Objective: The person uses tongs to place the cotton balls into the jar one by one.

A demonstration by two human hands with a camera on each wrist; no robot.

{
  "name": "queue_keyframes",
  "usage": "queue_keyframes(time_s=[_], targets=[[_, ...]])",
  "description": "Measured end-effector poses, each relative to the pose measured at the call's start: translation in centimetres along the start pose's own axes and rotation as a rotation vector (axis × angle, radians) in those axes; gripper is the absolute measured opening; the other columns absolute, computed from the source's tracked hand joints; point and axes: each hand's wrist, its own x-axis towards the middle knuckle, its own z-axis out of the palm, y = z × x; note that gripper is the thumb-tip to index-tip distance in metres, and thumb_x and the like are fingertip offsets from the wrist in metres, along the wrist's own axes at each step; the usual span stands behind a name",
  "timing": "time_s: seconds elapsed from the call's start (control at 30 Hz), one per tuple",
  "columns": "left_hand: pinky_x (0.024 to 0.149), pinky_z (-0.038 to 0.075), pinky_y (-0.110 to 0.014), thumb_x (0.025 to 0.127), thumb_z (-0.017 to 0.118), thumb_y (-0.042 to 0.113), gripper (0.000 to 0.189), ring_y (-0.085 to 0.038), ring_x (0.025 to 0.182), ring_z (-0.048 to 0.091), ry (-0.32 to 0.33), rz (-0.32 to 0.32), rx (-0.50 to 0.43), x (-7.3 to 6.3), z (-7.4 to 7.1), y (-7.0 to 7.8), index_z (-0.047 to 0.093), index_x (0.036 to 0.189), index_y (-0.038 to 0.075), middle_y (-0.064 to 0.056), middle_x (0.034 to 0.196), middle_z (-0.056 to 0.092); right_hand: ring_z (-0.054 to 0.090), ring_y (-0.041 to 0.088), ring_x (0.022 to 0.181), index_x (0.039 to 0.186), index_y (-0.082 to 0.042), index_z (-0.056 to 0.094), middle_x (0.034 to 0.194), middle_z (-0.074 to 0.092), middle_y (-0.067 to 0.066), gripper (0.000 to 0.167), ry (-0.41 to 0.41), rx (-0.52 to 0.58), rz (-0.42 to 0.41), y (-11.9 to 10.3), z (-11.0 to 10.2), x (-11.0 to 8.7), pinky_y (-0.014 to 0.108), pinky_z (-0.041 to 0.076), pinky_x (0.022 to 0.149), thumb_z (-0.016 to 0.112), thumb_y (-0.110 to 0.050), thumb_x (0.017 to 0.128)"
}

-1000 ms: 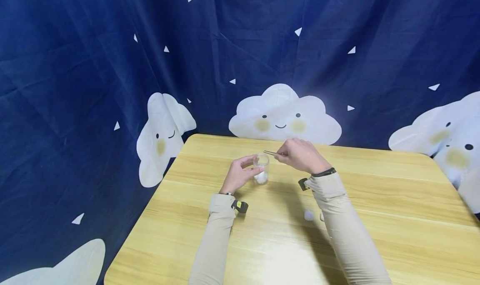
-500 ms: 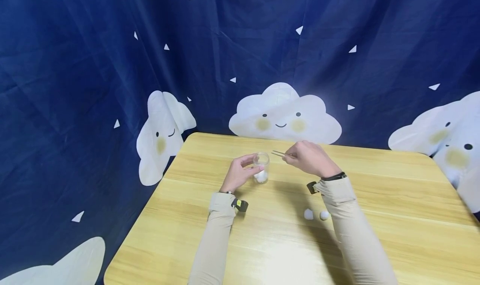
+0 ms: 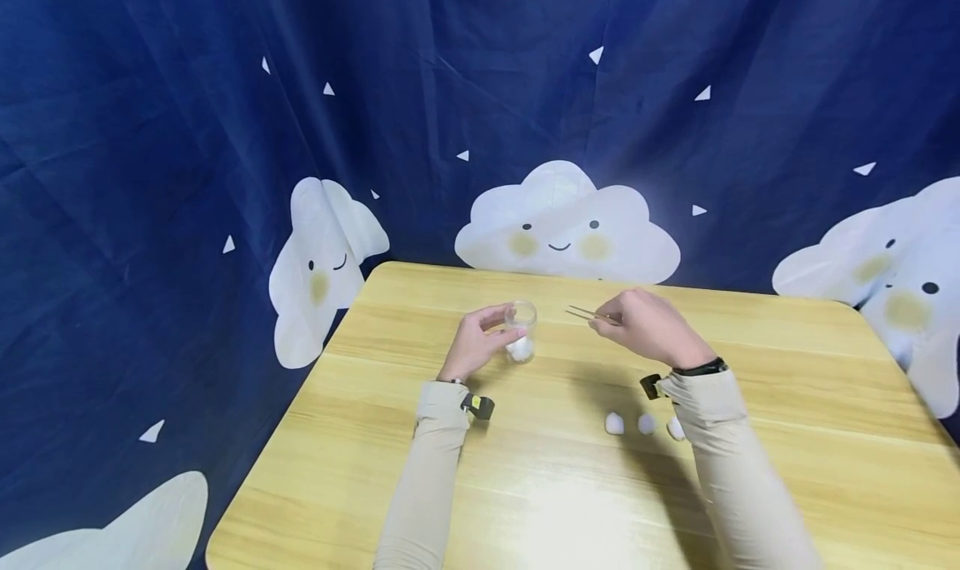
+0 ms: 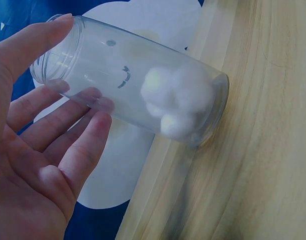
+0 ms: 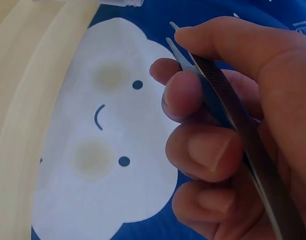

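My left hand (image 3: 477, 342) holds a clear glass jar (image 3: 521, 313) standing on the wooden table, thumb and fingertips around its upper part. Inside, several white cotton balls (image 4: 177, 97) are piled at the bottom, and the jar's mouth is uncovered. To the right of the jar, above the table, my right hand (image 3: 654, 328) pinches a pair of metal tweezers (image 5: 223, 97). Their two tips point left toward the jar, slightly apart, with nothing between them. Three more cotton balls lie in a row nearer to me: one (image 3: 614, 423), a middle one (image 3: 647, 424) and one (image 3: 677, 428) beside my right sleeve.
The light wooden table (image 3: 337, 437) runs back to a dark blue curtain (image 3: 525, 70) printed with white smiling clouds. Each wrist wears a small black camera, the left one (image 3: 480, 407) close above the tabletop.
My right hand has drawn the tweezers to the right, away from the jar's mouth. The cotton balls by my right sleeve have come into fuller view. The left hand keeps its hold.
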Motion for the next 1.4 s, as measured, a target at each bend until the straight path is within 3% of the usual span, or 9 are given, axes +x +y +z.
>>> queue_keyframes(time_s=[0.17, 0.3, 0.5, 0.93, 1.4], targets=[[0.113, 0.052, -0.047, 0.087, 0.085, 0.034, 0.058, -0.029, 0.128, 0.066, -0.006, 0.010, -0.010, 0.0, 0.1, 0.1, 0.066, 0.138, 0.014, -0.006, 0.135, 0.072, 0.023, 0.003, 0.053, 0.061, -0.024, 0.032, 0.059, 0.022, -0.014, 0.050, 0.016, -0.029, 0.024, 0.4, -0.5, -1.4, 0.021, 0.018, 0.053, 0.065, -0.021, 0.099], [0.113, 0.052, -0.048, 0.086, 0.086, 0.033, 0.056, -0.029, 0.129, 0.065, 0.001, 0.007, -0.010, -0.1, 0.1, 0.2, 0.067, 0.136, 0.017, -0.005, 0.135, 0.072, 0.023, 0.002, 0.053, 0.062, -0.024, 0.033, 0.059, 0.022, -0.014, 0.049, 0.021, -0.054, 0.033, 0.9, -0.6, -2.6, 0.020, 0.019, 0.052, 0.065, -0.021, 0.099], [0.113, 0.052, -0.050, 0.086, 0.086, 0.030, 0.052, -0.031, 0.130, 0.065, 0.013, 0.005, -0.020, -0.1, 0.1, 0.2, 0.069, 0.134, 0.018, -0.006, 0.134, 0.072, 0.027, 0.001, 0.053, 0.060, -0.026, 0.044, 0.058, 0.027, -0.016, 0.045, 0.027, -0.039, 0.059, 1.7, -0.5, -4.5, 0.020, 0.023, 0.052, 0.066, -0.023, 0.100], [0.113, 0.052, -0.050, 0.086, 0.086, 0.033, 0.055, -0.031, 0.131, 0.064, 0.007, 0.004, -0.022, -0.1, 0.0, 0.1, 0.068, 0.135, 0.017, -0.005, 0.134, 0.072, 0.025, -0.004, 0.052, 0.063, -0.030, 0.051, 0.059, 0.026, -0.019, 0.041, 0.055, -0.027, 0.087, 3.4, -0.3, -8.6, 0.017, 0.021, 0.052, 0.068, -0.022, 0.100], [0.113, 0.052, -0.053, 0.086, 0.085, 0.031, 0.056, -0.033, 0.132, 0.063, 0.004, 0.004, -0.020, -0.1, 0.1, 0.2, 0.067, 0.137, 0.016, -0.006, 0.135, 0.071, 0.023, -0.006, 0.051, 0.080, -0.028, 0.072, 0.058, 0.030, -0.020, 0.019, 0.068, -0.018, 0.111, 5.9, 0.6, -13.4, 0.015, 0.021, 0.049, 0.072, -0.019, 0.096]])
